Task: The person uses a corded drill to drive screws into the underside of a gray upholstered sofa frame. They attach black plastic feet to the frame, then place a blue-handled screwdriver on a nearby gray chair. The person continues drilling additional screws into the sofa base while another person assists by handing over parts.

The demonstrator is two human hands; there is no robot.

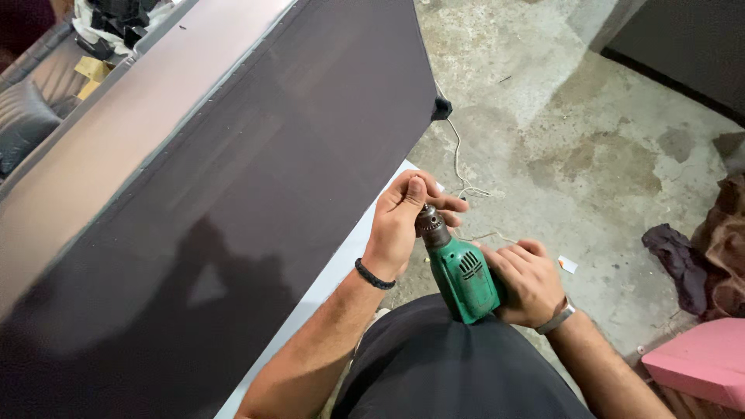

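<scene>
The right hand [526, 281] is wrapped shut around the body of a green drill [464, 275], held just above the person's lap. Just beyond, the left hand [403, 221] is curled tight round the drill's metal chuck [429, 222], thumb on top. Further off, a big dark fabric-covered panel [256, 194] leans over the concrete floor [559, 140].

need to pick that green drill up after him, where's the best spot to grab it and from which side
Probably the green drill by its fat body behind the vent slots, coming from its right, where the right hand wraps it now. The metal chuck points up and away, and the left hand covers it, so keep off that narrow front end.
</scene>
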